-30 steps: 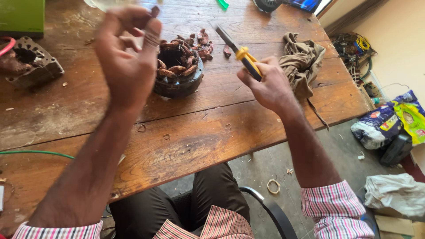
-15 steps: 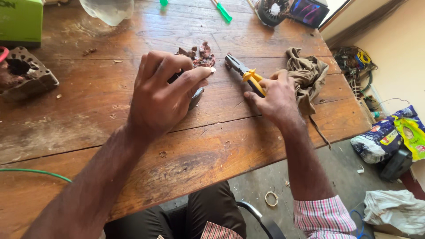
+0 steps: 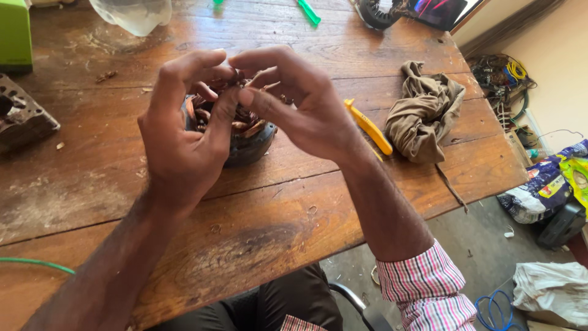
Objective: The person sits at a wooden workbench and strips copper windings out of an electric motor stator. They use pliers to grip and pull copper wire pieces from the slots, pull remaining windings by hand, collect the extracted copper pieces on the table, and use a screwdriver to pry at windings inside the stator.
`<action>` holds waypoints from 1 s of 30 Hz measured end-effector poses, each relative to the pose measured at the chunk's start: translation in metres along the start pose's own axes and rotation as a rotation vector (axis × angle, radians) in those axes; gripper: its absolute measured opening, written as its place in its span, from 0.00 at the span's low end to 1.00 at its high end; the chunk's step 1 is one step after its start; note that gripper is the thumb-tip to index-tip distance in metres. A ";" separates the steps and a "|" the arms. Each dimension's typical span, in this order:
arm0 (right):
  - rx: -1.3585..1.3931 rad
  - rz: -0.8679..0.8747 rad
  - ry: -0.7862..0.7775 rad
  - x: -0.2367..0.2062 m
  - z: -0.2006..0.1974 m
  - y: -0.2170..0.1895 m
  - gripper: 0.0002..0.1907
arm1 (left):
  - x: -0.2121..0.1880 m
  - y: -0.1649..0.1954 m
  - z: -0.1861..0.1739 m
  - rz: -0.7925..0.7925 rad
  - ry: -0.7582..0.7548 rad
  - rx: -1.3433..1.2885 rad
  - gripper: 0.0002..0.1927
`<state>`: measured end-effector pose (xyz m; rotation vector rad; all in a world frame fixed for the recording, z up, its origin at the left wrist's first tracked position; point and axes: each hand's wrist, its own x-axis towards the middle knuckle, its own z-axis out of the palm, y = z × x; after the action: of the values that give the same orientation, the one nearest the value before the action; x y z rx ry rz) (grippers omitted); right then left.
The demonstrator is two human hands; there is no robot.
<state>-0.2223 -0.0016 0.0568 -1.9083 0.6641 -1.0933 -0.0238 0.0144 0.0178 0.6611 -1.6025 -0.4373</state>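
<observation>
- The left hand lay over the 9 o'clock side of a round dark motor stator, its fingers curled and its fingertips pressed into the copper windings on top.
- The right hand came in from 3 o'clock, its fingers bent and pinching at the same windings, with its fingertips close to those of the left hand.
- The stator sat near the middle of the worn wooden table, mostly hidden by both hands.
- Yellow-handled pliers lay on the table just beside the right wrist, at 3 o'clock from the stator, with no hand on them.
- A crumpled brown rag lay just past the pliers, further toward 3 o'clock.
- A grimy metal motor housing sat well apart at 9 o'clock, near the table's edge.
- A clear plastic bag lay at 11 o'clock, and a green tool at 1 o'clock, both near the far edge.
- A green box stood at the far 10 o'clock corner.
</observation>
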 end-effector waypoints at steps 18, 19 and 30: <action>-1.007 0.079 0.500 -0.013 -0.048 0.065 0.07 | -0.001 -0.014 0.007 0.125 -0.283 0.493 0.18; -0.997 0.111 0.477 -0.014 -0.049 0.066 0.08 | -0.001 -0.013 0.006 0.130 -0.287 0.478 0.17; -0.800 -0.008 0.492 -0.011 -0.025 0.050 0.07 | -0.005 -0.028 -0.011 -0.081 -0.272 0.339 0.12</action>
<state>-0.2514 -0.0295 0.0169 -2.2847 1.5518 -1.4580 -0.0086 -0.0027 -0.0025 0.9565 -1.9360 -0.3264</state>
